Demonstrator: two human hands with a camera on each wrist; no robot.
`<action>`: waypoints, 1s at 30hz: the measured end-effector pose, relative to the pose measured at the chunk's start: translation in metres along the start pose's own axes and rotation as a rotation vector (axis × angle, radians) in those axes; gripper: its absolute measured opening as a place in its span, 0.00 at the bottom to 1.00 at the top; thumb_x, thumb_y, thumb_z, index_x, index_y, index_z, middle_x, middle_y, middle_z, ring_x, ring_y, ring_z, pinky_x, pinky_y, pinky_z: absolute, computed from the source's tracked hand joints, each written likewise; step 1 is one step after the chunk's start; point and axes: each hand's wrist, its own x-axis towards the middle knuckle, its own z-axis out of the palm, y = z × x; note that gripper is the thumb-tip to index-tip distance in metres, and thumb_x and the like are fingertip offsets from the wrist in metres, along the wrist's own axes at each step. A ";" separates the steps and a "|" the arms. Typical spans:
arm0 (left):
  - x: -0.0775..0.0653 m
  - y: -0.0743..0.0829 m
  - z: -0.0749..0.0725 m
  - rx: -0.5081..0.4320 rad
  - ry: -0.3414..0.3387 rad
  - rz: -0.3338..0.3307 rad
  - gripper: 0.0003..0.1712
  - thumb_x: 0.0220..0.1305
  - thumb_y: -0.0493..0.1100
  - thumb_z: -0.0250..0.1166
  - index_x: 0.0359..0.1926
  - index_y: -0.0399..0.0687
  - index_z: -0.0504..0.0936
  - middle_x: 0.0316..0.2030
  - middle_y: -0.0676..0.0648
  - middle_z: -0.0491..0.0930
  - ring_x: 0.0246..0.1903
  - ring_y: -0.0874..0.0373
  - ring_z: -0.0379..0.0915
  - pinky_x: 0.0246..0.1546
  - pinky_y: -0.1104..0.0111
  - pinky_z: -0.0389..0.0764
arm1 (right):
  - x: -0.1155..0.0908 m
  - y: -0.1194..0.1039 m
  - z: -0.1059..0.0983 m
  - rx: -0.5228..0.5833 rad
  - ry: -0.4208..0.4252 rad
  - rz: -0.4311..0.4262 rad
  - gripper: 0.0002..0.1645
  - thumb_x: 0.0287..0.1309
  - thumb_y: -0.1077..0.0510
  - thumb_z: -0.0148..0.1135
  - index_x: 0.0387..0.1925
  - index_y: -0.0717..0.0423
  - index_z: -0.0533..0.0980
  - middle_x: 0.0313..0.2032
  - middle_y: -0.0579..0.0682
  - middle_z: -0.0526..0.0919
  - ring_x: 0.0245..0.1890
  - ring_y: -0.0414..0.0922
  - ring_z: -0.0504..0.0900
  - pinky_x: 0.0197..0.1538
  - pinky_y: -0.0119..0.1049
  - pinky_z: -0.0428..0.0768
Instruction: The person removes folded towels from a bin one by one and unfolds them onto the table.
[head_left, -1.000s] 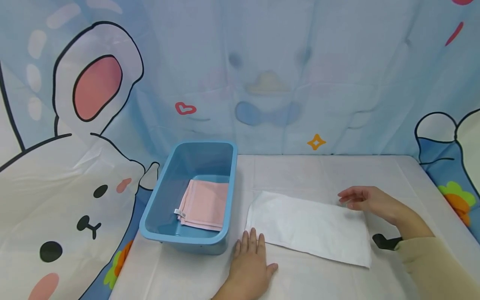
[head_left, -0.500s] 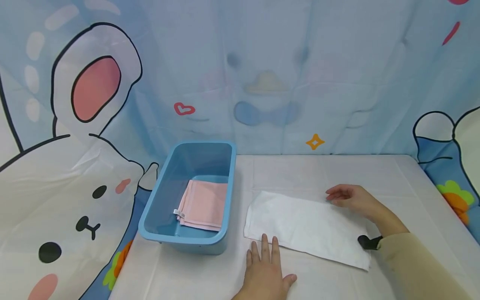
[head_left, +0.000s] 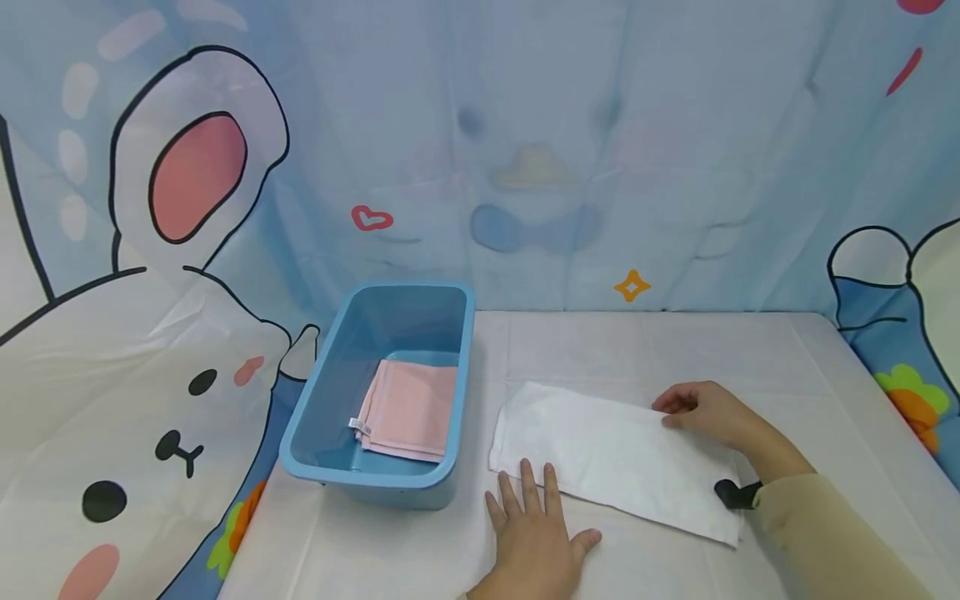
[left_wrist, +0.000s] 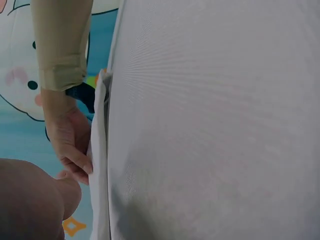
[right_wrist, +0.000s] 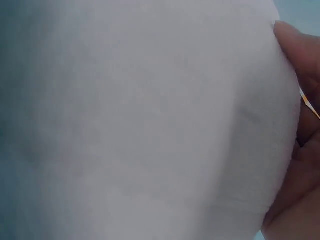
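A folded white cloth lies flat, its long side slanting down to the right. My left hand is spread palm down at its front edge, with straight fingertips over the border. At the far edge, toward the right end, is my right hand; its fingers bend loosely, thumb apart from the forefinger. The right wrist view shows the right thumb along the rim of the white cloth. Part of my left hand fills the lower left corner of the left wrist view, below my right hand.
To the left stands a light blue plastic basin with a folded pink cloth in it, a white tag at its corner. A white cover lies over the table. Behind hangs a blue cartoon curtain.
My left hand has slid right along the front edge of the white cloth. My right hand has moved left, then dropped to the far edge. The basin has stayed put.
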 end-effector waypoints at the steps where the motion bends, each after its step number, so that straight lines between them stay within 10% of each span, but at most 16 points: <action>1: 0.001 0.000 0.000 0.003 -0.001 -0.006 0.62 0.70 0.85 0.39 0.86 0.45 0.55 0.83 0.29 0.54 0.80 0.21 0.52 0.72 0.26 0.64 | -0.001 0.000 0.001 -0.004 0.004 0.000 0.15 0.66 0.55 0.75 0.52 0.55 0.87 0.45 0.49 0.89 0.45 0.44 0.81 0.48 0.38 0.80; 30: 0.053 -0.030 -0.017 0.025 -0.028 -0.041 0.61 0.74 0.81 0.37 0.84 0.36 0.56 0.86 0.35 0.51 0.87 0.41 0.45 0.86 0.50 0.51 | -0.035 -0.003 0.021 0.006 0.059 0.086 0.17 0.69 0.53 0.72 0.54 0.55 0.85 0.44 0.50 0.88 0.45 0.47 0.82 0.46 0.41 0.80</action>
